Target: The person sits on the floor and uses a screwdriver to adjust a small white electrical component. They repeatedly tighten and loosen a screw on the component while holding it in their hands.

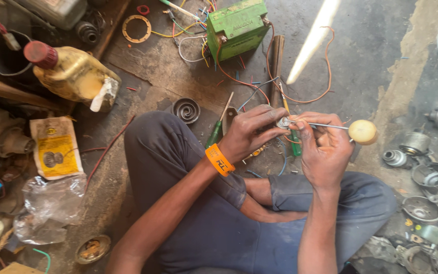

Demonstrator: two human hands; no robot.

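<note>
My left hand [252,131], with an orange wristband, pinches a small round metal part [283,122] between its fingertips. My right hand [323,149] grips a screwdriver [362,131] with a thin metal shaft and a pale yellow round handle; its tip meets the metal part. Both hands hover above my crossed legs in dark trousers. Below the hands a green-handled screwdriver [214,134] lies on the ground.
A green battery [236,26] with loose coloured wires stands at the top centre. A yellow oil bottle [72,75] with a red cap lies at upper left beside a printed packet [56,147]. Metal engine parts [424,177] are scattered at right. A coiled spring [186,109] rests near my knee.
</note>
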